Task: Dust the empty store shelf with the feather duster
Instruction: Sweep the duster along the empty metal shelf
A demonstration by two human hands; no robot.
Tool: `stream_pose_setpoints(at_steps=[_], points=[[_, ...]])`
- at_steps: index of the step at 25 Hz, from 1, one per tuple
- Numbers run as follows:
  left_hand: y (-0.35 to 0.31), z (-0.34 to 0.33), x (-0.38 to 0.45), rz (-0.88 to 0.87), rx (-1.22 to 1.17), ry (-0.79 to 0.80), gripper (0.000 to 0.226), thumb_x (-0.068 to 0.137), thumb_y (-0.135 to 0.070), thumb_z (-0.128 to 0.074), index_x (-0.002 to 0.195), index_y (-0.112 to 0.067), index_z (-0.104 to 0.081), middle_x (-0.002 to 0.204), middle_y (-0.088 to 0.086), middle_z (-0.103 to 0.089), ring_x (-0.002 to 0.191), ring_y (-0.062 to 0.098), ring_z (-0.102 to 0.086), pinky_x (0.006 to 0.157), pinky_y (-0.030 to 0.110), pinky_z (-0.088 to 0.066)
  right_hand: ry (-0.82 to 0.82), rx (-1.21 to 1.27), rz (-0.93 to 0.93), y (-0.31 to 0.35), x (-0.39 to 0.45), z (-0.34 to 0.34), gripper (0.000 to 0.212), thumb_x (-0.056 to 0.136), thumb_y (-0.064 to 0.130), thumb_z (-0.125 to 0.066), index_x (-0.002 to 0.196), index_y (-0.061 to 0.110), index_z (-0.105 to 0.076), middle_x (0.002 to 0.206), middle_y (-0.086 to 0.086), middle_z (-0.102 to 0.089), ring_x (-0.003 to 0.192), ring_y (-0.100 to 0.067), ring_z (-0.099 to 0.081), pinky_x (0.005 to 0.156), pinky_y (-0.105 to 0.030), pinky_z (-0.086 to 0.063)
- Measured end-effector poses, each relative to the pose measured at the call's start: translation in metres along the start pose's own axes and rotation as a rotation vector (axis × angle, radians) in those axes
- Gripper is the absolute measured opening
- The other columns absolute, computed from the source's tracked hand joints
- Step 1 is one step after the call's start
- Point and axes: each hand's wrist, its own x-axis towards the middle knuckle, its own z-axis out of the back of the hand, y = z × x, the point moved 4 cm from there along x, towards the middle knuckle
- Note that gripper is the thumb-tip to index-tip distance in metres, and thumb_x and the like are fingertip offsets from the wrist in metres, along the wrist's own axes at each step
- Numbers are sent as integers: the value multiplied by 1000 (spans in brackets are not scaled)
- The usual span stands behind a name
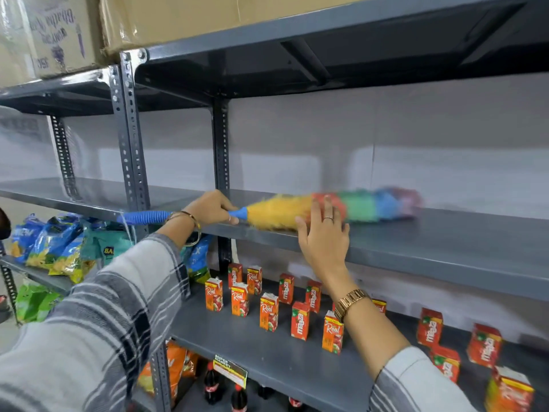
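A rainbow feather duster (359, 208) with a blue ribbed handle lies across the empty grey metal shelf (445, 242) at chest height, its head blurred. My left hand (212, 208) is shut on the handle where it meets the yellow feathers. In front of the duster's orange part my right hand (325, 236) is raised with fingers spread, holding nothing, by the shelf's front edge. A ring and a gold watch show on that arm.
Below the dusted shelf, a shelf (267, 349) carries several red and orange juice cartons (269, 312). Snack bags (53, 245) fill the left rack. Cardboard boxes (184, 16) sit on top. Cola bottles (212, 385) stand at the bottom. A slotted upright post (132, 144) divides the racks.
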Motion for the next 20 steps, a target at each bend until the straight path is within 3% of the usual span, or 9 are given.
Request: stream_pose_setpoints(at_steps=[2,6,10,12,15,17,19,20], points=[[-8,-16,-6,-43,100,46,20,82,-18,-65,94,-6,-75,91,18,-74,72,24,-57,69,31,-44,-25,-6,-37,-10,1,6,57,95,47,-32,140,14,-26,153,-15,-22,137,-37,-23,103,-61,-28],[-49,-12,10,-29,157,-187,30,85,-31,-57,75,-5,-69,83,16,-66,82,36,-63,67,34,-47,-53,-80,-56,-23,0,16,56,95,47,-33,139,12,-29,152,-15,-24,138,-34,-23,108,-64,-11],[-62,-29,25,-138,-104,28,29,89,-19,-59,73,2,-71,73,13,-60,70,21,-51,68,34,-47,-148,-125,-89,-48,-4,37,54,95,46,-34,135,11,-36,150,-16,-30,135,-36,-28,108,-65,-7],[-75,-42,28,-116,-90,54,27,88,-20,-59,87,2,-75,84,18,-69,78,26,-60,78,35,-52,-168,-186,-142,-68,-9,49,55,94,47,-33,135,9,-37,149,-17,-31,135,-37,-28,109,-64,-5],[-113,-39,34,-92,-7,-118,29,87,-27,-57,102,-10,-74,107,15,-72,97,35,-66,89,41,-54,-161,-277,-256,-101,-19,67,60,94,50,-28,137,9,-34,150,-18,-28,137,-37,-24,109,-63,-6],[-134,-43,42,-185,-116,-81,26,87,-23,-60,93,-3,-75,83,13,-74,80,29,-65,76,31,-53,-180,-315,-295,-121,-25,83,60,94,50,-30,137,8,-34,150,-18,-29,137,-37,-23,109,-62,-6],[-149,-53,41,-221,-213,81,27,87,-16,-63,72,4,-74,41,-4,-60,53,17,-51,55,21,-40,-204,-344,-312,-137,-31,97,60,94,47,-34,137,6,-33,149,-19,-30,137,-37,-23,110,-61,-7],[-160,-61,38,-234,-200,154,31,87,-15,-63,62,1,-70,32,-10,-53,49,15,-46,51,20,-36,-219,-363,-319,-145,-36,106,60,94,46,-36,137,5,-32,148,-20,-31,137,-38,-22,110,-60,-8]])
